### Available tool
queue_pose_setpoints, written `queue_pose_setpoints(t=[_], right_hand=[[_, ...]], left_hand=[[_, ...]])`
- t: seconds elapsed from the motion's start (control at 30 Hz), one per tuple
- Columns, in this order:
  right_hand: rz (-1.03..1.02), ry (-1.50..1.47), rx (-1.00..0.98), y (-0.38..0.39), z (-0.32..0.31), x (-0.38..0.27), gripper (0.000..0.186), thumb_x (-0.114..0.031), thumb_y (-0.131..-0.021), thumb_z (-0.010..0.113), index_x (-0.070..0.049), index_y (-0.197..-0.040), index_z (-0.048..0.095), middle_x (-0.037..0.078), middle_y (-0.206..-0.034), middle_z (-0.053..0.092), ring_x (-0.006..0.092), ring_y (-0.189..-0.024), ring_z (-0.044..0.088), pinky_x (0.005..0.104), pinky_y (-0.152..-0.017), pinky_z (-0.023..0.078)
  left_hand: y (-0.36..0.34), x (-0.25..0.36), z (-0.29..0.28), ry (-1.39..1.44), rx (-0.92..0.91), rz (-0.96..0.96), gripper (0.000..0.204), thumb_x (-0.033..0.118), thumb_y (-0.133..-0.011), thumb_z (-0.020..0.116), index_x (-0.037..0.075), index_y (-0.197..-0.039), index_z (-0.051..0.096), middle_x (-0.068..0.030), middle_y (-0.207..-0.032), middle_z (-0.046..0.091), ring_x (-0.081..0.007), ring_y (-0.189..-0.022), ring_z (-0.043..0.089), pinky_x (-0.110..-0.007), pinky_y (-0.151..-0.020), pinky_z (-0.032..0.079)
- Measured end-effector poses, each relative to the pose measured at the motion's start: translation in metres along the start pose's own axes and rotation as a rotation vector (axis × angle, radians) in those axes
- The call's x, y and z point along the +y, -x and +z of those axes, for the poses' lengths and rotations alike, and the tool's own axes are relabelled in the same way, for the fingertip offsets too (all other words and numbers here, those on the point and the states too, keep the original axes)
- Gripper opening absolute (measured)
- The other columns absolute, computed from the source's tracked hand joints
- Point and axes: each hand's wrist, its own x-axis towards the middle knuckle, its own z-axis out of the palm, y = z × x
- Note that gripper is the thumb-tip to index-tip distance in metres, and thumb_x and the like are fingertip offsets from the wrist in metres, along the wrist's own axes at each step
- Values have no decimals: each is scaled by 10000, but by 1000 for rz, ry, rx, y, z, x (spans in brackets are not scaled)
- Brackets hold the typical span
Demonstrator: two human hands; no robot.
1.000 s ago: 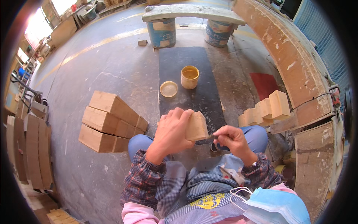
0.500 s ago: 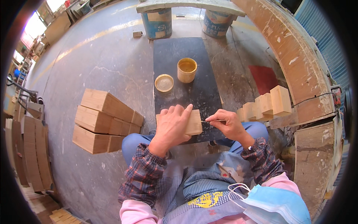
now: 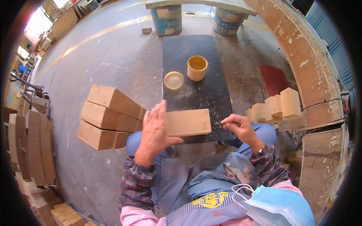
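Observation:
A pale wooden block (image 3: 189,122) lies lengthwise across the near end of a dark board, with its long top face and near side showing. At its left end is my left hand (image 3: 151,130), fingers stretched out and thumb apart along the near edge; whether the palm presses on the wood is hidden. My right hand (image 3: 241,131) pinches a small thin tool just off the block's right end. The tool's tip (image 3: 217,123) points at the block, and most of it is covered by the fingers. Farther up the board stand an open tub (image 3: 197,73) of yellowish-brown paste and its round lid (image 3: 174,80).
Stacked wooden blocks (image 3: 98,116) stand on the floor to the left. More blocks (image 3: 289,103) are lined up at the right, beside a long worn plank (image 3: 301,56). Two blue buckets (image 3: 166,22) hold up a slab beyond the dark board (image 3: 177,45). A red piece (image 3: 272,80) lies on the floor.
My left hand has slid left from the block's top to its left end, uncovering the top face. My right hand has drawn a little away from the block's right end, still pinching the tool.

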Motion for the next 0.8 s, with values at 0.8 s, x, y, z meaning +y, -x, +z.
queue_pose_setpoints(t=[0.8], right_hand=[[13, -285, 252, 66, 12, -11, 224, -143, -1122, 614, -84, -1328, 679, 61, -982, 780, 70, -756, 647, 200, -672, 511]], left_hand=[[-2, 38, 14, 369, 94, 96, 890, 272, -665, 972, 45, -1413, 545, -153, -1283, 663, -322, -1206, 670, -408, -1049, 538]])
